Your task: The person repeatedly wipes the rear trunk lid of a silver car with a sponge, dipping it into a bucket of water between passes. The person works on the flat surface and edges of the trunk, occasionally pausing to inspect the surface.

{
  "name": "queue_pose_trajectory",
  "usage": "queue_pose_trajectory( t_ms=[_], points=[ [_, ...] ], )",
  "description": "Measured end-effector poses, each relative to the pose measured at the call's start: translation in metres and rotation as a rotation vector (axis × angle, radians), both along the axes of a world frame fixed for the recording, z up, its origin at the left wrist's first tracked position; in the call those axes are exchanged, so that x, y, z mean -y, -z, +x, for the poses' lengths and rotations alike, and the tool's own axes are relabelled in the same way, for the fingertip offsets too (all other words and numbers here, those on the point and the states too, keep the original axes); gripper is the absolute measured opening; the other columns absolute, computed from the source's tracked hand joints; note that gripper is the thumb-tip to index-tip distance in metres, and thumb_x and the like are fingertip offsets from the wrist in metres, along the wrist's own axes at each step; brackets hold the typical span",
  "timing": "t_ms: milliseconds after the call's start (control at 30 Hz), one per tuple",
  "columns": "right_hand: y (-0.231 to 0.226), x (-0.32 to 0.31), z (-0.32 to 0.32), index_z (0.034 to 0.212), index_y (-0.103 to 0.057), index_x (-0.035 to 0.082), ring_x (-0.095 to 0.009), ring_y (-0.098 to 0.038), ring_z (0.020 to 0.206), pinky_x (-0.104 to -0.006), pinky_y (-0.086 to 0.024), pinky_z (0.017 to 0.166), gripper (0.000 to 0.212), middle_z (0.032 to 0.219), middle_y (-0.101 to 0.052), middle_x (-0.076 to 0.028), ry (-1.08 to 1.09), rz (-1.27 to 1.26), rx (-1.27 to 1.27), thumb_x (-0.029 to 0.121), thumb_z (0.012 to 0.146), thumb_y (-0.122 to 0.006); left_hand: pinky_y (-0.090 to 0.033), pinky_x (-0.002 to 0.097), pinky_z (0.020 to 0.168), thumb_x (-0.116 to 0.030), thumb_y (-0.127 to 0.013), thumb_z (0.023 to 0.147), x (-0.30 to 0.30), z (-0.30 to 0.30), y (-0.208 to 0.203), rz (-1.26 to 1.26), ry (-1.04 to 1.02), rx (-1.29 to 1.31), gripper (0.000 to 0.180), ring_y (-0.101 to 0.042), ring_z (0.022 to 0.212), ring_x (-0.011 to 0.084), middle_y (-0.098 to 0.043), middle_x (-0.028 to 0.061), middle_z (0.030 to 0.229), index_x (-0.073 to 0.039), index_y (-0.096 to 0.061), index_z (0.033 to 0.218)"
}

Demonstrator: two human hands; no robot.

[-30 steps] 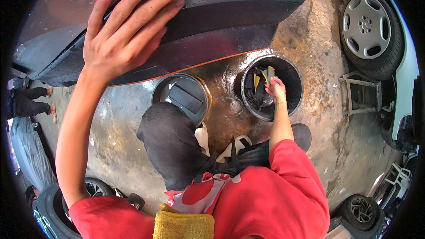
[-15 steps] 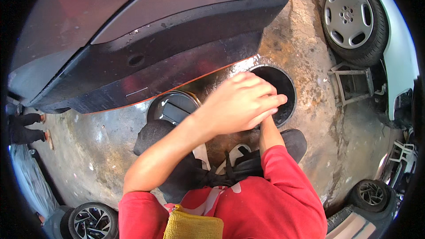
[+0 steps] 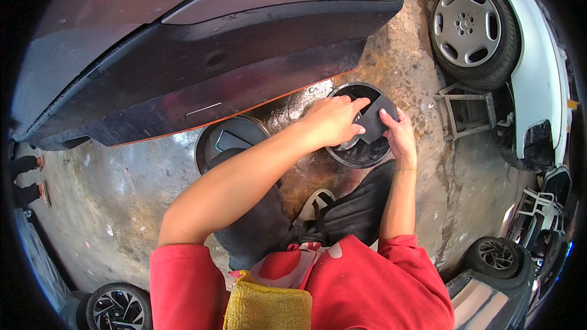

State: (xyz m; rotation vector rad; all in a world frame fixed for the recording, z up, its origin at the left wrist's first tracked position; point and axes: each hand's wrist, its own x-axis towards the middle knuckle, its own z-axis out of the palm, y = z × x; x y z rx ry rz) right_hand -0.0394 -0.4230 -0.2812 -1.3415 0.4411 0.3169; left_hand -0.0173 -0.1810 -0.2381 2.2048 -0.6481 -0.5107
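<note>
Over a round black bucket (image 3: 359, 162), my right hand (image 3: 400, 137) pinches a flat dark grey sheet (image 3: 374, 121) that looks like sandpaper, thumb on top and fingers at its edge. My left hand (image 3: 330, 121) is at the sheet's left side, index finger stretched out and thumb apart from it. The left thumb tip meets the sheet's edge; whether it grips is unclear. The bucket's inside is dark and partly hidden by my hands and the sheet. Just ahead is a dark, wet-looking car bumper (image 3: 244, 55) with an orange lower edge.
Beside my left knee stands a second round black tub (image 3: 205, 140) with a rectangular dark item (image 3: 231, 140) in it. A wheel (image 3: 468, 24) and a small metal stand (image 3: 468, 110) are at the right. A yellow cloth (image 3: 269, 302) hangs on my front. Another person's legs (image 3: 27, 177) show far left.
My hands were together over the bucket, left over right. Now they are apart, and the dark grey sheet shows in my right hand. The view has shifted slightly.
</note>
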Motion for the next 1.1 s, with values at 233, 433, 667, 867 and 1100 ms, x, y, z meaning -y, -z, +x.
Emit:
queue_pose_trajectory(
  t_ms=[233, 433, 667, 867, 1100],
  points=[
    [0.002, -0.007, 0.007, 0.114, -0.068, 0.003, -0.013, -0.069, 0.089, -0.0328, -0.058, 0.076, 0.024, 0.102, -0.073, -0.002, -0.121, 0.049, 0.138, 0.009, 0.092, -0.076, -0.056, 0.0444, 0.076, -0.018, -0.075, 0.086, -0.003, 0.012, 0.015, -0.129, -0.071, -0.138, 0.023, -0.073, 0.086, 0.0295, -0.075, 0.0118, 0.085, -0.005, -0.074, 0.105],
    [0.142, 0.032, 0.016, 0.100, -0.068, 0.005, -0.046, -0.070, 0.094, -0.0500, -0.055, 0.082, 0.033, 0.099, -0.072, -0.026, -0.197, -1.265, -0.096, 0.023, 0.076, -0.081, -0.055, 0.0482, 0.083, -0.020, -0.069, 0.089, -0.014, -0.007, 0.003, 0.059, -0.181, 0.039, 0.023, -0.071, 0.096, 0.0362, -0.074, 0.0173, 0.098, -0.008, -0.073, 0.108],
    [0.217, -0.016, -0.079, 0.118, -0.066, 0.006, -0.041, -0.068, 0.111, -0.0492, -0.055, 0.095, 0.037, 0.118, -0.070, -0.026, -0.699, -1.224, -0.400, 0.023, 0.086, -0.064, -0.054, 0.0475, 0.094, -0.036, -0.074, 0.090, 0.003, 0.003, 0.040, 0.574, 0.137, -0.149, 0.054, -0.068, 0.110, 0.0384, -0.071, 0.0211, 0.115, -0.010, -0.060, 0.134],
    [0.230, -0.039, -0.118, 0.108, -0.066, 0.011, -0.040, -0.067, 0.106, -0.0508, -0.055, 0.090, 0.023, 0.108, -0.068, -0.017, -0.550, -1.239, -0.132, 0.020, 0.087, -0.062, -0.056, 0.0487, 0.092, -0.035, -0.075, 0.089, 0.080, -0.006, 0.091, 0.386, -0.006, -0.121, 0.058, -0.067, 0.112, 0.0410, -0.060, 0.0263, 0.126, -0.006, -0.049, 0.133],
    [0.268, 0.031, -0.107, 0.131, -0.055, 0.005, -0.040, -0.070, 0.103, -0.0496, -0.056, 0.088, 0.058, 0.111, -0.071, -0.023, -0.449, -1.392, -0.372, 0.036, 0.085, -0.073, -0.060, 0.0470, 0.083, -0.006, -0.068, 0.085, 0.068, -0.046, 0.109, 0.468, 0.053, -0.038, 0.047, -0.071, 0.099, 0.0400, -0.065, 0.0240, 0.115, -0.003, -0.051, 0.128]
  ],
)
